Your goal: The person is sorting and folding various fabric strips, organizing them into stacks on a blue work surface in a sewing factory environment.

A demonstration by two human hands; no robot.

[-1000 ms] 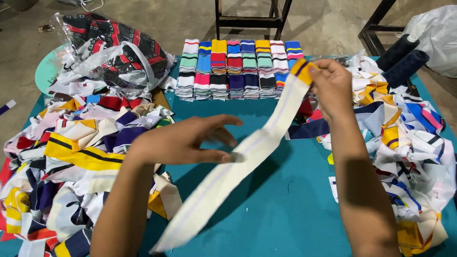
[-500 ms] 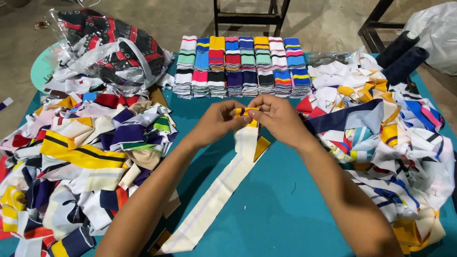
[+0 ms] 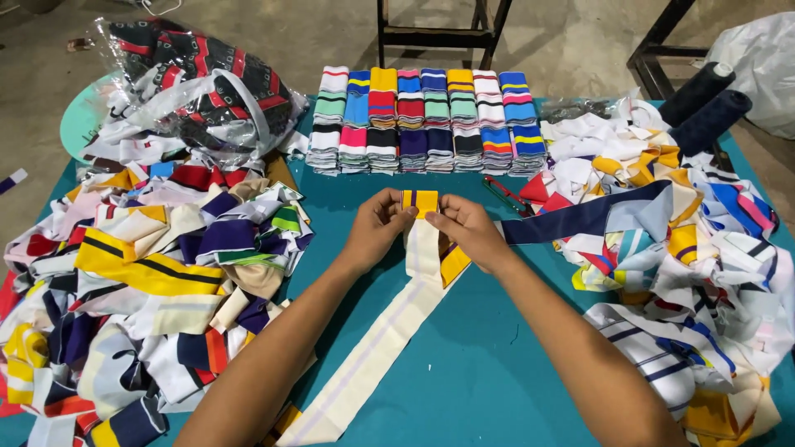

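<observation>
Both hands pinch the doubled-over yellow end of the cream knit strip [image 3: 389,331], left hand [image 3: 377,228] and right hand [image 3: 464,232] gripping either edge to square the fold, its tail trailing down the teal table [image 3: 497,364] between heaps of striped strips [image 3: 149,281].

I see a teal worktop [image 3: 497,381] under even, soft light. Beyond its far edge lies a bare grey concrete floor [image 3: 580,41], scuffed and dusty. On it a dark wooden frame [image 3: 439,33] stands behind the worktop's middle, and another dark frame [image 3: 662,50] stands to the right, near a white plastic sack [image 3: 762,66].
</observation>
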